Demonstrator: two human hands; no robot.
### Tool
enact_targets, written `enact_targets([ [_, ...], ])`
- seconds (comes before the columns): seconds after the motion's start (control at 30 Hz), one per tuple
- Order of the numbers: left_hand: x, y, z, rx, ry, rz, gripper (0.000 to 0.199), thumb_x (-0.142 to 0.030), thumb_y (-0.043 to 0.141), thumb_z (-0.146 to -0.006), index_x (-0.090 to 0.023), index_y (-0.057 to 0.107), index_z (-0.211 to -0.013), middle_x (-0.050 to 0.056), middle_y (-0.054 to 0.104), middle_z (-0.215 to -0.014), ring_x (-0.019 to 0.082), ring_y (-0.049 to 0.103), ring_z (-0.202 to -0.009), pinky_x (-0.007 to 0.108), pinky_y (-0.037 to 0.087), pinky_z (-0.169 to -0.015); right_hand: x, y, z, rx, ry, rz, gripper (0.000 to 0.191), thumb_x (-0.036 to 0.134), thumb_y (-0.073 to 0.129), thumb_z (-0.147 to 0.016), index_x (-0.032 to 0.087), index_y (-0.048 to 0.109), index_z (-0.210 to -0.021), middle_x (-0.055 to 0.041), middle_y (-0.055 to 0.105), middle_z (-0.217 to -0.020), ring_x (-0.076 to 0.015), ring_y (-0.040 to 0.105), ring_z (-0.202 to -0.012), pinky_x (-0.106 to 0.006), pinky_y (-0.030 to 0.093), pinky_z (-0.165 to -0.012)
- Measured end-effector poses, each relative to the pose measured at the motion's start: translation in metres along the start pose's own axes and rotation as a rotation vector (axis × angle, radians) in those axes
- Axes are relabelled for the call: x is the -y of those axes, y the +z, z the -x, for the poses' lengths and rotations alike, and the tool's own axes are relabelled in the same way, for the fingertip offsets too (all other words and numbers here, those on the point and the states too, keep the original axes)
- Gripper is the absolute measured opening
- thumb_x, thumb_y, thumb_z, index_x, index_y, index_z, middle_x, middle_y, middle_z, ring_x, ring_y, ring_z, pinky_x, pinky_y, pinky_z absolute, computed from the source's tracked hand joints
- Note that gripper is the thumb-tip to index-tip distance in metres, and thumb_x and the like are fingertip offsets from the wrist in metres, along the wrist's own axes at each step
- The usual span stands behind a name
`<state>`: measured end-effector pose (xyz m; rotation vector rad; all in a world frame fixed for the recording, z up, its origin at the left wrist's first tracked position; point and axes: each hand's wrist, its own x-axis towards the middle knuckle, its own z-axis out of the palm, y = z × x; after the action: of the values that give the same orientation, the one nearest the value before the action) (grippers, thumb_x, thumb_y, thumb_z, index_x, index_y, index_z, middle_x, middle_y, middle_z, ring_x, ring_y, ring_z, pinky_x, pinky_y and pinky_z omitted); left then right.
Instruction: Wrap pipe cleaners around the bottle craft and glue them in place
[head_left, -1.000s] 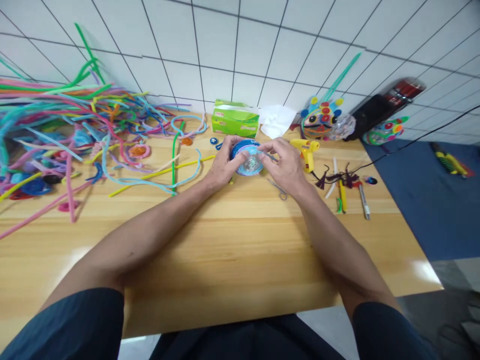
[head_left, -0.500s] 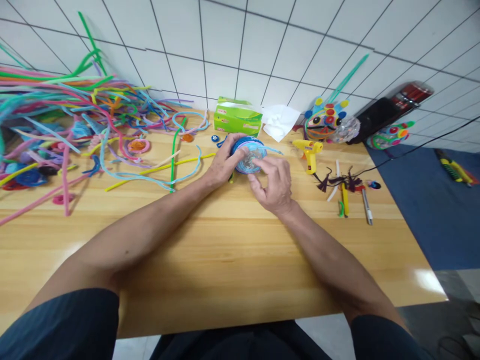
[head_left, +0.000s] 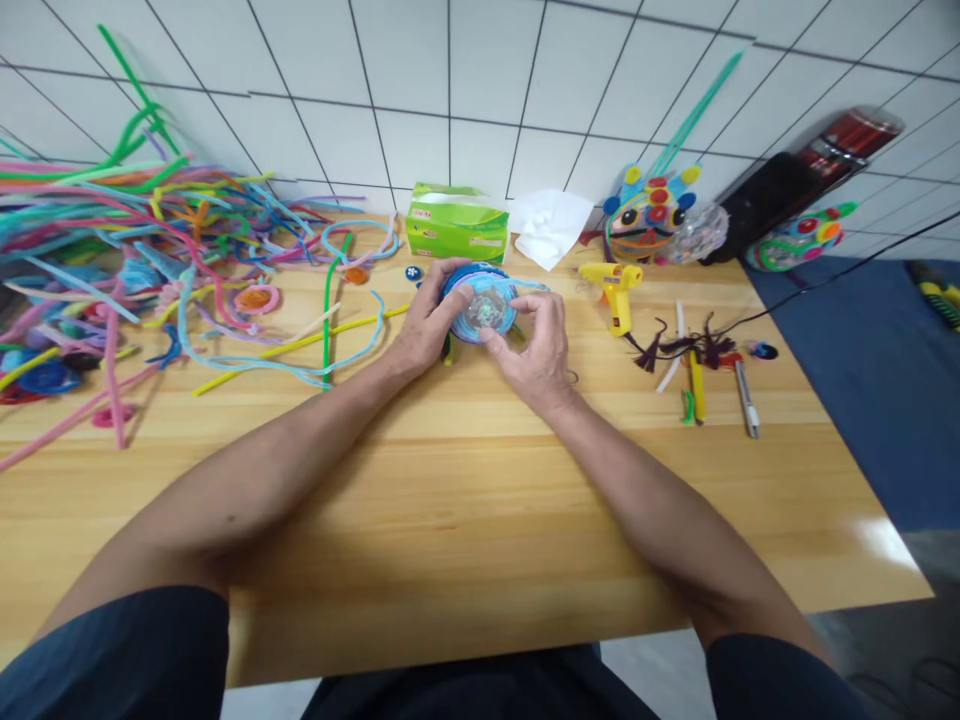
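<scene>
White tiled wall point(head_left: 412, 80) rises behind a pale wooden table point(head_left: 450, 500). Far left of the green tissue box point(head_left: 456, 230) lies a tangled heap of pipe cleaners point(head_left: 150, 220); nearer the box, a yellow pipe cleaner point(head_left: 281, 350) crosses a green pipe cleaner point(head_left: 328, 325). Just in front of the box, the left hand point(head_left: 429, 325) clamps a round blue coil point(head_left: 484, 310), thumb on top, the other fingers around its far left side. Blue windings already ring the clear centre, judging by what shows, but a light-blue loose end point(head_left: 534, 286) juts out on the right, so that part looks unfinished; the underside is hidden. At the coil's near right edge, the right hand point(head_left: 541, 350) has thumb and forefinger apart, both at the rim; whether they pinch it, I cannot tell. Right of the box come white tissue point(head_left: 551, 228), a yellow glue gun point(head_left: 616, 295), a decorated animal head point(head_left: 649, 222), dark tassels point(head_left: 654, 348), a utility knife point(head_left: 748, 400) and a dark-and-red flask point(head_left: 817, 170).
</scene>
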<state>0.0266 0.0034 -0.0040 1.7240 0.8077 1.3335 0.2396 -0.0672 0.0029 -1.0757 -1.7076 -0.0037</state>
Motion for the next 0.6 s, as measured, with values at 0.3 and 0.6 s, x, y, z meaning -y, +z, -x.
enact_targets([
  [0.3,0.002,-0.002,-0.001,0.008,-0.002,-0.016,0.070,-0.085,0.069,-0.113,-0.030,0.067,-0.156,0.011,0.079,-0.158,0.035,0.075,-0.150,0.052,0.062,-0.134,-0.013,0.016,0.009,0.164,0.140,-0.012,0.103,0.058,0.101,-0.095,0.028,0.039,-0.172,-0.0234,0.065,-0.168,-0.0462,0.066,-0.160,-0.075,0.061,-0.133],
  [0.6,0.001,0.002,-0.001,-0.018,-0.029,0.006,0.070,-0.089,0.069,-0.111,-0.034,0.068,-0.153,0.010,0.080,-0.157,0.037,0.074,-0.151,0.055,0.059,-0.138,-0.017,0.018,0.010,0.157,0.116,-0.027,0.097,0.054,0.097,-0.100,0.028,0.039,-0.174,-0.0232,0.064,-0.171,-0.0427,0.066,-0.162,-0.069,0.064,-0.133],
])
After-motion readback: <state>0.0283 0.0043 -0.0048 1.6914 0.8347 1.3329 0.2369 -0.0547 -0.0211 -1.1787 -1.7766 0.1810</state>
